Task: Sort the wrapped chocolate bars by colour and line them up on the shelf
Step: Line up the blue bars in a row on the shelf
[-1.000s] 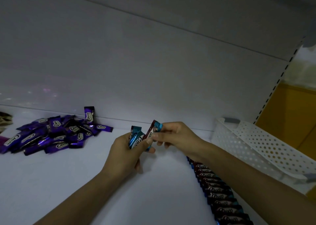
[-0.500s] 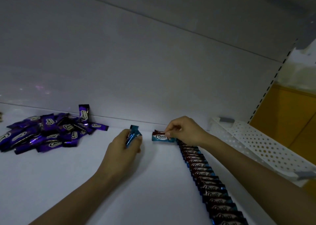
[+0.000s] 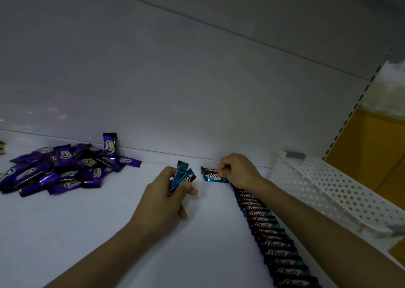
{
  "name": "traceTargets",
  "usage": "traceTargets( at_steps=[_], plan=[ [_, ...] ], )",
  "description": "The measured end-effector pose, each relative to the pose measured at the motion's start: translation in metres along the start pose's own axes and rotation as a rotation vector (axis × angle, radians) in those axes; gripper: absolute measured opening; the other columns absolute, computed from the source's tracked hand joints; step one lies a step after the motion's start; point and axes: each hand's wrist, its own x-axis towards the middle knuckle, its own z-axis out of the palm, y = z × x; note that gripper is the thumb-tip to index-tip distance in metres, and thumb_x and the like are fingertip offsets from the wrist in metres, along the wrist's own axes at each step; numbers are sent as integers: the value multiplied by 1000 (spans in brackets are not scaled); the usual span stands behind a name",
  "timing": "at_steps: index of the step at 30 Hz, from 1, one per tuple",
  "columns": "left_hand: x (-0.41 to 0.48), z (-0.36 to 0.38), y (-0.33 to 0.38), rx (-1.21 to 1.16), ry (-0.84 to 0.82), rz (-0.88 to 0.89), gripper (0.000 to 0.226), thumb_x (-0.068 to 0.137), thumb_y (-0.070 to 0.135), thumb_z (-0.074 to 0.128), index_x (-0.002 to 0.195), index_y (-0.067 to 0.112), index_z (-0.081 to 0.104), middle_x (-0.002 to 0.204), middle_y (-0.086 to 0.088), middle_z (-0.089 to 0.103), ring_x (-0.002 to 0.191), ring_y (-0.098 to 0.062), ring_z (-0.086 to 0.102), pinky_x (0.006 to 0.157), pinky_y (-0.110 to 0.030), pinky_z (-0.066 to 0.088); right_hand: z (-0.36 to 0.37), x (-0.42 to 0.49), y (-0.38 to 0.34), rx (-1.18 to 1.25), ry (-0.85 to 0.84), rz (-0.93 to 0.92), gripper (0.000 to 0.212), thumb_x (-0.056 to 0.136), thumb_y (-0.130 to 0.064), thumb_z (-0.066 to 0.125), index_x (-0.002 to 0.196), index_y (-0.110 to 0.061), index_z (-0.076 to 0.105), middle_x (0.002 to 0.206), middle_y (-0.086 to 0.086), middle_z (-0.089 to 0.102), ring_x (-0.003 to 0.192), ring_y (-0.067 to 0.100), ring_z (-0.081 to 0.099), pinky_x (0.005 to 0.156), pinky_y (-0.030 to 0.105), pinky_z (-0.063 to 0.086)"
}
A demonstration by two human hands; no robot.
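Note:
A row of blue-and-brown wrapped chocolate bars [image 3: 271,237] runs along the white shelf [image 3: 109,233] from the lower right toward the back wall. At the far end of that row my right hand [image 3: 237,170] pinches a blue bar [image 3: 213,176] that lies on the shelf. My left hand [image 3: 166,198], in the middle of the shelf, grips a few more blue bars [image 3: 180,177] upright in its fingers. A loose pile of purple bars [image 3: 65,169] lies at the back left, one of them leaning against the back wall.
A white perforated basket [image 3: 328,191] stands at the right end of the shelf, beside the row. The shelf's back wall rises just behind the hands. A slotted upright and a yellow surface show at the far right.
My right hand carried one blue bar from my left hand to the far end of the row and set it down flat. The left hand sank toward the shelf with its remaining bars.

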Motion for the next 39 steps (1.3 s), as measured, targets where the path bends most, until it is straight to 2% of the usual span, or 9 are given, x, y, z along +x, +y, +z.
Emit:
traceTargets(
  at_steps=[3,7,24,26,29,30,32,35,39],
  plan=[
    [0,0,0,-13,-2,-11,11,94,28,55,99,18,54,90,6,73,46,-9,59,48,-12,45,2,0,-1,-51,-17,-4,9,86,-12,65,88,-14,73,89,-7,63,80,6,54,79,21,40],
    [-1,-1,2,-21,1,-13,12,93,29,58,98,18,57,85,7,74,44,-10,59,48,-14,47,4,-1,-3,-52,-13,47,8,86,-13,65,88,-15,73,98,-3,68,89,12,59,92,32,44],
    [1,-4,0,-38,-28,9,20,89,37,57,102,21,56,84,13,74,39,-13,55,46,-18,46,3,-8,-5,-47,57,31,5,87,-14,63,91,-13,66,99,0,67,91,15,61,86,33,49],
    [1,-5,1,-50,-39,2,26,86,41,57,103,22,55,84,12,74,39,-13,55,46,-17,45,-2,-13,-19,228,91,26,8,90,-18,62,91,-12,68,89,-6,68,83,10,62,77,27,51],
    [1,-5,1,-69,-50,4,32,81,45,57,103,22,55,84,11,74,39,-13,56,44,-17,45,-17,-31,-49,701,-122,-29,26,89,-43,57,92,-22,71,76,-11,70,72,4,65,66,13,49],
    [1,-5,1,-74,-49,7,30,81,43,58,102,21,56,83,10,74,39,-13,56,44,-18,45,-20,-37,-55,717,-209,-70,25,88,-44,57,93,-24,71,78,-11,71,72,3,65,64,11,48],
    [1,-5,-1,-72,-43,20,24,83,35,64,99,18,59,80,8,74,39,-14,57,42,-20,45,-23,-45,-62,697,-313,-144,17,90,-28,61,93,-14,71,78,-6,71,70,4,66,62,11,46],
    [1,-4,-2,-58,-33,36,15,87,27,66,96,19,58,78,7,74,37,-12,55,40,-20,44,-27,-46,-62,707,-296,-106,16,93,-17,58,89,-5,66,78,5,71,70,13,66,63,16,45],
    [3,-3,-2,-66,-19,32,6,94,24,58,99,20,57,74,5,74,37,-8,52,38,-18,42,-23,-49,-57,814,-258,-54,16,87,-17,66,96,-4,66,77,-2,70,73,11,65,65,20,48]
  ],
)
